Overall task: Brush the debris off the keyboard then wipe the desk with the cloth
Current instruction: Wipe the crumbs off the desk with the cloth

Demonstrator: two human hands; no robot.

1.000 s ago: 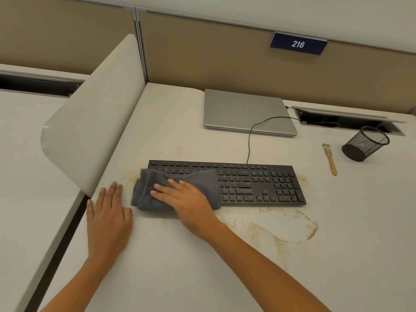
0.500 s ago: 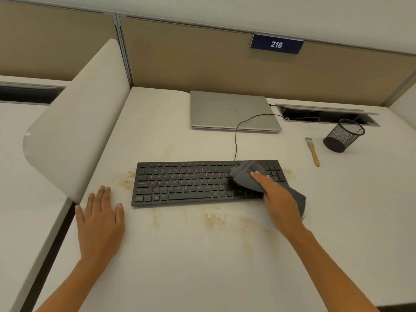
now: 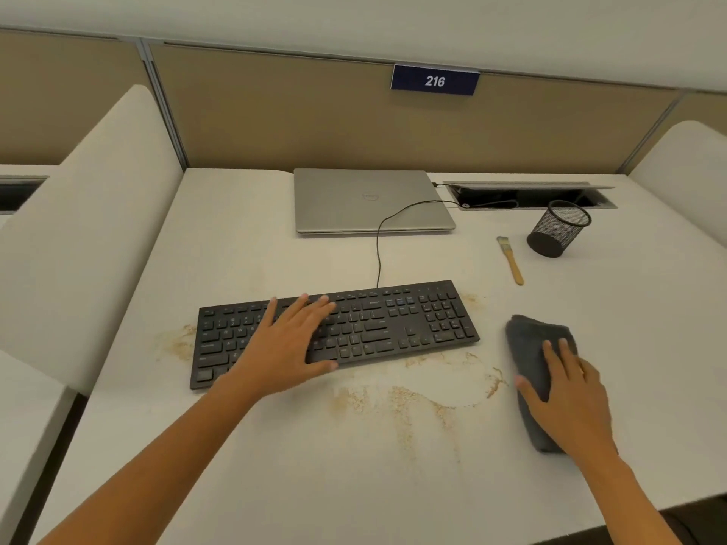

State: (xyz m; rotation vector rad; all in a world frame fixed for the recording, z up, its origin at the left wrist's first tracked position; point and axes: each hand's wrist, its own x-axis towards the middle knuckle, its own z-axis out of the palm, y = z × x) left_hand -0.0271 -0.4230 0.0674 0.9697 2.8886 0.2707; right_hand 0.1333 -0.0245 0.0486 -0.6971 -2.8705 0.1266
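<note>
head view, starting far left: a pale patch of sandy debris (image 3: 179, 342) sits on the counter (image 3: 275, 485), just beside the left end of the keyboard (image 3: 413, 324). the keyboard is black and flat, cabled toward the far side, and lies a little askew mid-counter. the left hand (image 3: 287, 344) rests on its left half, fingers straight and spread across the keys, holding nothing. more debris smears along the counter at the keyboard's near edge.

moving right, the brush (image 3: 511, 261) lies alone, well apart from both hands, near a mesh cup (image 3: 558, 230). then the cloth (image 3: 527, 344), dark grey and folded into a pad, is just right of the keyboard. the right hand (image 3: 570, 403) presses flat on it, fingers extended, thumb off its left edge.

my read: the cloth is soft and light and will bunch under a sideways push, so a broad flat palm over its middle suits it best. the keyboard looks stiff, light and likely to slide, so a steadying hand on it makes sense. if it needs lifting, take it by the ends.
</note>
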